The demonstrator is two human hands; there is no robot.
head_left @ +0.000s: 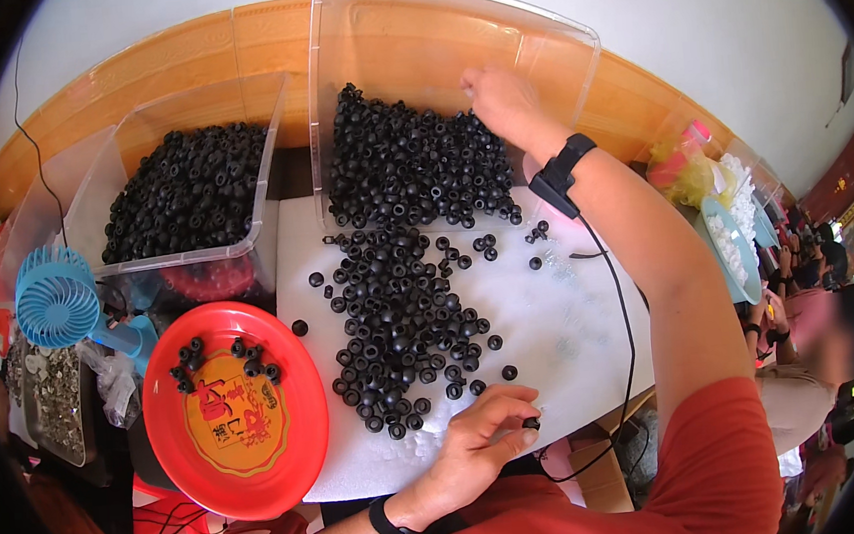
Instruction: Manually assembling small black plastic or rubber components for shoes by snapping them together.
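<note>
From where I stand, at far left is one blue fan (58,296), with one metal tray (88,419) of small greyish bits below it. Next comes one clear bin (262,205) heaped with black pieces, too many to count. In front of it, one red plate (300,377) carries two small clusters of the same pieces, perhaps ten in all.

To the right, a loose heap of black pieces (380,311) spreads over the surface (585,365), a few strays lying apart around it. Behind the heap stands one larger clear bin (408,27), more black pieces banked inside.

The left hand (466,450), near the heap's front end, pinches one black piece (531,423) between thumb and finger. The right hand (505,105) is at the right side of the larger bin, fingers bent; I cannot tell whether they close on anything. Each wrist wears one black band.

The surface is white and foam-like, against an orange panel (269,38) below a white wall. Farther right sit one pale blue basin (750,287) of white pieces and several people, too blurred to count.
</note>
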